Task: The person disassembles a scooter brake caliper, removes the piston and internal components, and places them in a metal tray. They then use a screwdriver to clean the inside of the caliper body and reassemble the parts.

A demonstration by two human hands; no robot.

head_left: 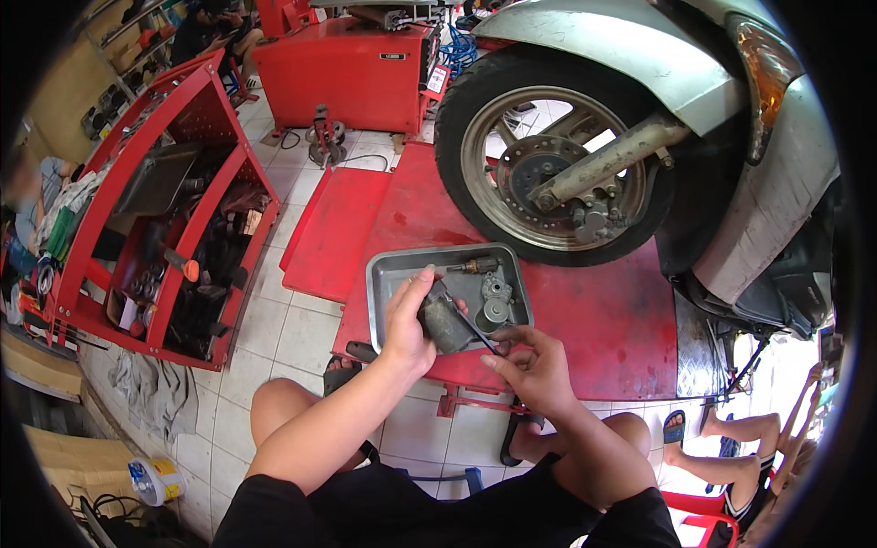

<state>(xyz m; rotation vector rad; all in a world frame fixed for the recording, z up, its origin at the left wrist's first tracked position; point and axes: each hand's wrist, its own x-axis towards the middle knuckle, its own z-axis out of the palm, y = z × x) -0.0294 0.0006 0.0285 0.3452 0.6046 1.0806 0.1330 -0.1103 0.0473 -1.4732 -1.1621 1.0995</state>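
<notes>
My left hand (406, 320) is wrapped around a dark, worn cylindrical metal motor part (443, 324), held tilted over the near side of a grey metal tray (374, 297). Fingers of my right hand (534, 370) pinch a thin black rod (477, 334) that runs along the cylinder's right side. Whether this rod is a tool or a lead of the part, I cannot tell. Inside the tray lie a grey cast metal part (496, 301) with a round end and a small dark fitting (475, 266) with a brassy tip.
The tray rests on a red lift platform (594, 320). Beyond it stands a scooter's front wheel (557, 169). A red tool cart (196, 228) is at the left, a red cabinet (343, 82) at the back. Another person's legs (731, 457) show at lower right.
</notes>
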